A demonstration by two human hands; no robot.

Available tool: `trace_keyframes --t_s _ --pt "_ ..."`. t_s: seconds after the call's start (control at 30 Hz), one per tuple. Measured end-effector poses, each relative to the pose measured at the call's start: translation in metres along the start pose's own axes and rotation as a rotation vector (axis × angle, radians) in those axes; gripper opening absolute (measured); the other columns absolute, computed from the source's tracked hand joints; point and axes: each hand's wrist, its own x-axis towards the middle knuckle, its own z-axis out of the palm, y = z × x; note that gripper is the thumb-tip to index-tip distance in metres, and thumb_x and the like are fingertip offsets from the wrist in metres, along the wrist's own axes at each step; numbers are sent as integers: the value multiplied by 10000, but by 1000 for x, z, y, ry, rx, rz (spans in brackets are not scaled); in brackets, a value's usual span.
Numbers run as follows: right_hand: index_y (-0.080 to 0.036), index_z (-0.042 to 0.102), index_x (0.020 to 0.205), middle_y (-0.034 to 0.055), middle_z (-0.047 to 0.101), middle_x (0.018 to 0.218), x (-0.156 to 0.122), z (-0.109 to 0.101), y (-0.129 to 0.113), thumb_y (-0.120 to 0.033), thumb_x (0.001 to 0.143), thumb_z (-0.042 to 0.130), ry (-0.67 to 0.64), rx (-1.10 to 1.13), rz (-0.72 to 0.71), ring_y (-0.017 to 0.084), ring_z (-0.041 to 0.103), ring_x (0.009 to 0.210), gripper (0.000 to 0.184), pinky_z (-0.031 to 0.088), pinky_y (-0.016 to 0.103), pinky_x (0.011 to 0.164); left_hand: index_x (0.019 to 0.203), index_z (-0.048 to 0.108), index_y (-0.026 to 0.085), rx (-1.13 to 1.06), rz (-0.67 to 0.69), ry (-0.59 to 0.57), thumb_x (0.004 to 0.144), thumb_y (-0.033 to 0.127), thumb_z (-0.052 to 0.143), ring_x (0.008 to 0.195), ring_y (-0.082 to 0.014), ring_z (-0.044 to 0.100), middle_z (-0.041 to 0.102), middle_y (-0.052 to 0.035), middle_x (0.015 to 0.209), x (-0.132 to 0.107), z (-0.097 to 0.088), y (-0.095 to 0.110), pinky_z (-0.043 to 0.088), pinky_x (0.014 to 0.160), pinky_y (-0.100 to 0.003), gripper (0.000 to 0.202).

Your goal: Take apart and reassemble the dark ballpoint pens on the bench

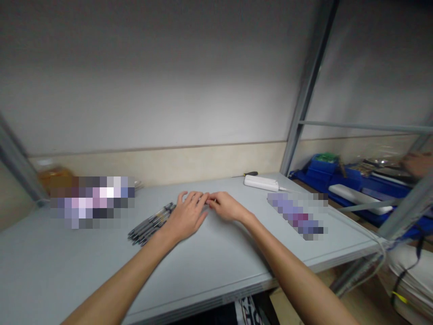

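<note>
A bundle of slim grey-and-black pens (150, 224) lies slantwise on the grey table (216, 262). My left hand (188, 214) rests palm down at the right end of this bundle, its fingers stretched forward and partly covering the pens. Right beside it, my right hand (225, 205) is closed with thumb and fingers drawn together, and its fingertips touch those of my left hand. Whatever the right fingers hold, if anything, is hidden or too small to make out.
At the back right are a white power strip (261, 183) and a screwdriver (251, 174). Blurred-out items lie left and right. Beyond the metal post (297, 122) are blue bins (323, 169) and another person's hand (417, 163). A cable (384, 253) hangs off the table's right edge.
</note>
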Motion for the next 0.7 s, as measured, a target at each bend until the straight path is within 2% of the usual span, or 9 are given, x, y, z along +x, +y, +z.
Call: trace_keyframes --t_s 0.07,0.13,0.23,0.3,0.43,0.5,0.6,0.7 --pt "-116 557 676 -20 478 574 -4 -4 -5 -188 838 374 -36 119 20 85 397 563 255 316 191 560 1200 410 131 39 9 14 874 247 345 1039 -261 430 526 -138 1124 2 -3 8 283 893 -430 352" --pt "-125 498 629 -45 380 526 -11 -7 -7 -243 857 343 -115 242 61 72 332 513 301 289 190 519 1057 490 137 57 6 -16 868 200 334 946 -257 461 559 -124 1000 2 -5 12 332 803 -399 252" --pt "-137 468 652 -59 350 532 -23 -9 -8 -302 816 414 -284 339 86 65 305 500 238 264 188 489 868 510 159 82 -33 -67 837 177 389 843 -248 478 560 -96 843 1 -3 16 348 715 -367 127" --pt "-144 468 659 -61 367 554 -28 -7 -8 -277 756 485 -372 305 76 64 311 515 165 265 187 493 859 499 160 108 -44 -72 813 168 431 819 -248 480 556 -87 806 0 1 20 347 707 -367 82" --pt "-160 432 613 -48 420 556 -29 0 -9 -221 683 525 -259 112 199 79 376 533 131 293 201 512 885 490 167 142 21 -58 797 103 422 803 -236 476 551 -78 811 1 6 30 339 710 -366 128" --pt "-173 390 593 -56 395 510 -26 3 -9 -199 697 473 -331 205 271 71 356 471 136 286 197 466 884 489 172 141 50 -54 794 100 426 810 -237 470 544 -75 815 1 5 33 334 702 -364 132" --pt "-186 333 565 -89 298 418 -23 2 -5 -167 703 405 -579 464 365 53 256 360 157 225 171 368 863 489 174 125 83 -54 796 116 435 807 -240 463 530 -71 800 3 5 34 332 692 -366 103" --pt "-185 326 552 -98 286 376 -19 -1 0 -158 691 403 -620 520 386 46 226 321 162 184 152 320 855 492 173 108 84 -58 795 103 429 811 -241 460 522 -74 803 3 7 29 334 697 -367 112"
